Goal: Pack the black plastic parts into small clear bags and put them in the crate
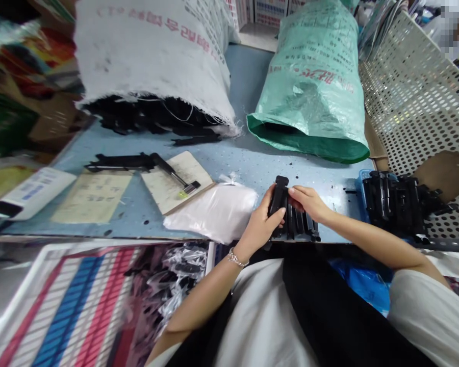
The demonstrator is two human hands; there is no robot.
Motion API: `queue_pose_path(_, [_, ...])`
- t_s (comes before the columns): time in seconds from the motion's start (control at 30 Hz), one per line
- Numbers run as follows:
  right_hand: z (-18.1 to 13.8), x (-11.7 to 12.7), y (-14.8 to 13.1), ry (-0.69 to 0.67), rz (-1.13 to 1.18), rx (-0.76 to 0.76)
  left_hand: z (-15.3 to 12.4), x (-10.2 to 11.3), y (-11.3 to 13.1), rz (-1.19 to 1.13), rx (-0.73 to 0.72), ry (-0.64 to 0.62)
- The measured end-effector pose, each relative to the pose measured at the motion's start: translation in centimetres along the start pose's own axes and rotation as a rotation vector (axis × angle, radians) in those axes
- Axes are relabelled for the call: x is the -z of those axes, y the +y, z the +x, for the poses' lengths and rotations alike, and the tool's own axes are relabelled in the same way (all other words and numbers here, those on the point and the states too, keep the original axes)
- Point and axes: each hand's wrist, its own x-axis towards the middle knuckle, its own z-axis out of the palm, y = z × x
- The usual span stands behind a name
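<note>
My left hand (260, 223) is closed around a long black plastic part (279, 196), thumb across its near end and fingers along its left side. The part stands tilted over the table's front edge. My right hand (308, 202) is at its right side, fingers curled and pressed together close against it. Whatever lies between those right fingertips is hidden. Under and beside the hands several similar black parts (300, 224) lie side by side in a row. Left of my left hand rests a plastic bag of white material (222, 209), tied at the top.
A white woven sack (149, 51) with black parts at its mouth and a green sack (309, 97) lie behind. A brush (176, 176) rests on a pad (179, 178). At right stand a blue basket (363, 196) of black parts and a perforated panel (424, 86).
</note>
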Motion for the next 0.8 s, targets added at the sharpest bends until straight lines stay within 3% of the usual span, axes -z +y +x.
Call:
queue_pose_path(0.1, [-0.1,-0.7,0.3,-0.061,0.006,-0.069,0.2,0.3,-0.3,-0.041,0.016,0.007])
queue_pose_path(0.27, [0.6,0.9,-0.1,0.059,-0.643,0.259,0.7,0.4,-0.1,-0.153,0.105,-0.022])
queue_pose_path(0.33, [1.0,1.5,-0.1,0.061,-0.763,0.280,1.0,0.1,-0.2,-0.176,0.122,-0.016])
queue_pose_path(0.47, [0.4,0.9,0.3,0.134,-0.711,0.182,1.8,0.2,-0.7,-0.122,0.049,0.074])
queue_pose_path(0.53, [-1.0,-0.8,0.6,0.073,-0.693,0.246,2.2,0.4,-1.1,-0.084,-0.004,0.152])
queue_pose_path(0.63, [-3.6,-4.4,1.2,-0.010,-0.716,0.325,2.6,0.8,-1.7,-0.064,-0.028,0.158])
queue_pose_path(0.73, [-5.5,-6.7,2.3,0.023,-0.639,0.223,2.8,1.4,-2.8,0.080,-0.102,0.218])
queue_pose_path(0.8, [-6.3,-6.5,3.4,0.085,-0.630,0.165,3.0,2.2,-3.9,0.240,-0.123,0.268])
